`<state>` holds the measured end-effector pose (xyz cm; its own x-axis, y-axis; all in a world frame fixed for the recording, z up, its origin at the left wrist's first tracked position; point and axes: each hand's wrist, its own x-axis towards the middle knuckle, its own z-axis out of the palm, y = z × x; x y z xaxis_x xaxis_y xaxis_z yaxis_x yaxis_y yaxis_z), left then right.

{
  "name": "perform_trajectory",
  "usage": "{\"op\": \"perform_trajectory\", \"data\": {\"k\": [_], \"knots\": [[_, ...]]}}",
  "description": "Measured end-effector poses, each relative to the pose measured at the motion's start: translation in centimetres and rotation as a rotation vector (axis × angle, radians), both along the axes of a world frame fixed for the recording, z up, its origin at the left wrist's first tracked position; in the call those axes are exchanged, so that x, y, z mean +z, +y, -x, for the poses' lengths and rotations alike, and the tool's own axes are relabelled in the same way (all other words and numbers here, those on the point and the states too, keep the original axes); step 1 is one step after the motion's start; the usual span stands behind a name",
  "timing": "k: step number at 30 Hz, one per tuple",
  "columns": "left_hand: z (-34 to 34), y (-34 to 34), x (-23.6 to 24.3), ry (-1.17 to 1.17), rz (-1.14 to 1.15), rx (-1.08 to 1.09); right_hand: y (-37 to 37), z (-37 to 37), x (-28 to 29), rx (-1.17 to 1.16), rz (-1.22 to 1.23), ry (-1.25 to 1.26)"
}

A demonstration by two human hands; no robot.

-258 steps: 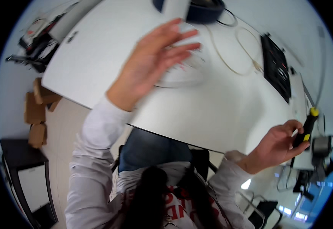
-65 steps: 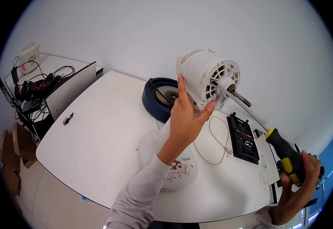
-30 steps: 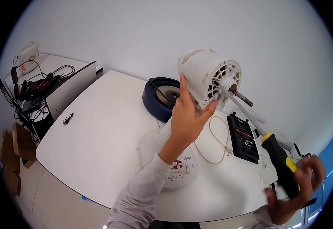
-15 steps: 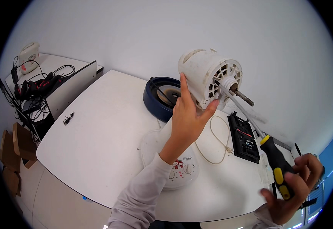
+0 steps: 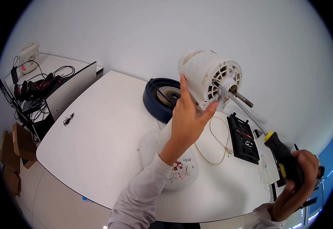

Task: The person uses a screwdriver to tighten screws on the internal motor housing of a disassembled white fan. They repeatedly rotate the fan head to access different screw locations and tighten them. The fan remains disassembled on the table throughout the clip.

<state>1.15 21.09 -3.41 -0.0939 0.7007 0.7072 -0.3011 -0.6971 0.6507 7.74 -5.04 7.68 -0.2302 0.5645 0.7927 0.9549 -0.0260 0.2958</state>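
Two hands are engaged: your right hand [image 5: 302, 177] wraps a black-and-yellow-handled steel screwdriver [image 5: 279, 149]. Ahead and leftward, your left hand [image 5: 187, 120] supports a white cylindrical plastic motor housing [image 5: 199, 72] just beyond its fingers, the tip in its slotted end. You seem mid-turn on a hidden screw; next probably calls for keeping the tip seated. Half a second ago, your right fingers were splayed looser around the handle.
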Motion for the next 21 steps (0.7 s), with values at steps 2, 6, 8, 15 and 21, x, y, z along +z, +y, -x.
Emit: {"op": "perform_trajectory", "data": {"k": [2,6,8,15,21], "knots": [[-0.2,-0.1,0.1,0.0,-0.007,0.026,-1.3,0.1,-0.4,-0.045,-0.044,-0.211],[0.2,0.2,-0.1,0.019,-0.004,0.034,-1.2,0.2,-0.6,-0.18,-0.056,-0.146],[0.0,0.1,-0.2,0.007,0.0,0.028,-0.8,0.5,-0.3,-0.15,-0.076,-0.077],[-0.1,0.1,-0.2,-0.012,0.006,0.018,-1.3,-0.2,-0.2,-0.135,-0.009,-0.102],[-0.7,0.2,0.1,-0.135,-0.04,0.09,-1.2,-0.3,-0.6,-0.139,-0.055,-0.08]]}}
